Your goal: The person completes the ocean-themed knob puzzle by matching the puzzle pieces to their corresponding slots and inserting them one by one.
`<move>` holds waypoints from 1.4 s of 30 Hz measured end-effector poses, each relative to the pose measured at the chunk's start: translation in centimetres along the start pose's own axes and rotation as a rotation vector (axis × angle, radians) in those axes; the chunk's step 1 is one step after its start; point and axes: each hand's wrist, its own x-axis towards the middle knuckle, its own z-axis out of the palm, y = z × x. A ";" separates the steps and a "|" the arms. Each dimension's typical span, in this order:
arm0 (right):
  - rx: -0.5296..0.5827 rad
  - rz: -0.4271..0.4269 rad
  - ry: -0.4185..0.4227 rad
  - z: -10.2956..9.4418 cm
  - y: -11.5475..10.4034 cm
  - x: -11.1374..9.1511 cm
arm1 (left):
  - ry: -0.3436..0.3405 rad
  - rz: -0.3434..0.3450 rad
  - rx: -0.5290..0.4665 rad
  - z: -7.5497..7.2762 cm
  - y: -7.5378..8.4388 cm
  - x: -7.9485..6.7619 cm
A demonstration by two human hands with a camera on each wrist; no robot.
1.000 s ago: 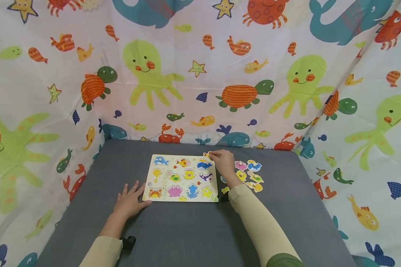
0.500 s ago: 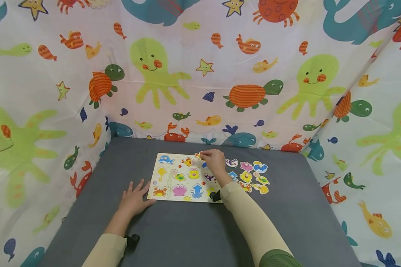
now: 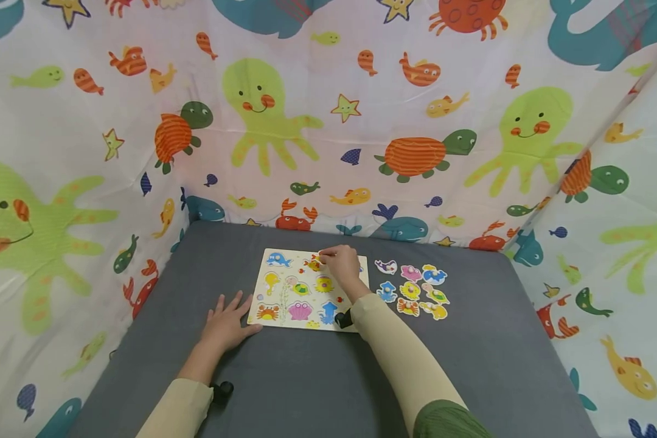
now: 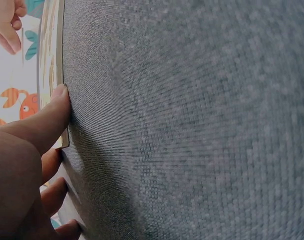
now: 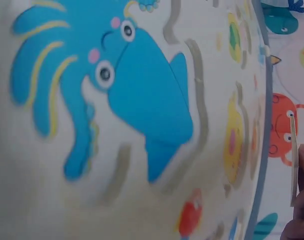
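Observation:
My right hand (image 3: 344, 267) is over the upper middle of a wooden peg puzzle board (image 3: 276, 293), by its printed fish. It pinches a thin flat puzzle piece (image 5: 294, 172), seen almost edge-on in the right wrist view and mostly covered by the fingers in the head view. Spread at the board's lower left corner, my left hand (image 3: 225, 326) has its thumb (image 4: 59, 102) against the front edge and the other fingers along the left side. A printed squid recess (image 5: 146, 85) fills much of the right wrist view.
Several loose sea-animal pieces lie right of the board, among them a pink shell (image 3: 411, 273), a crab (image 3: 407, 306) and a blue squid (image 3: 387, 291). A grey cloth (image 3: 285, 377) covers the table. Patterned curtains (image 3: 328, 140) hang behind and at both sides.
My right hand has moved left with the piece, from the board's upper right corner to its upper middle. The left hand stays at the corner. The head view has shifted slightly.

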 end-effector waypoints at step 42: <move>0.004 0.030 -0.211 2.4 -0.4 1.1 | 0.007 -0.012 0.025 -0.4 0.0 -0.1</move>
